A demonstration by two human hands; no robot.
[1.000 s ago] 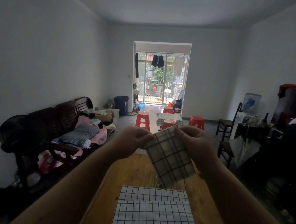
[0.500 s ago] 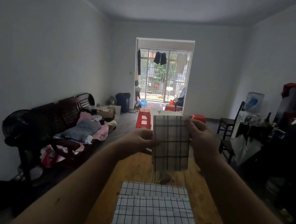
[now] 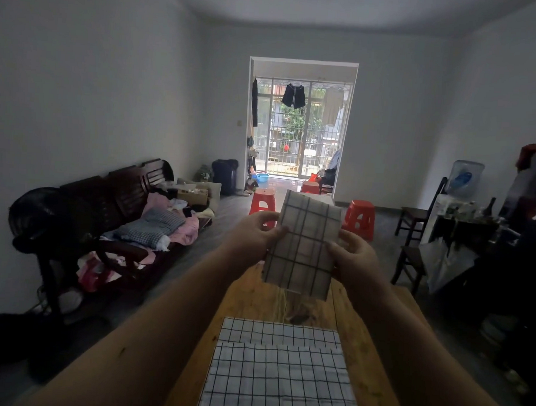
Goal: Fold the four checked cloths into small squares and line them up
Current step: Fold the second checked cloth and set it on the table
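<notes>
sofa (image 3: 142,215): dark wood, heaped with clothes, along the left wall.
left hand (image 3: 252,236): raised over the bench (image 3: 249,298); fingers curled, thumb in front, pinching the left edge of the folded cloth (image 3: 303,248).
spread cloths (image 3: 278,374): two checked cloths flat on the near end of the bench, one behind the other, touching.
folded cloth: narrow checked rectangle held in the air between both hands, top leaning right.
right hand (image 3: 355,258): fingers curled behind the cloth's right edge, thumb on its front.
chair (image 3: 415,216): dark, near the right wall.
</notes>
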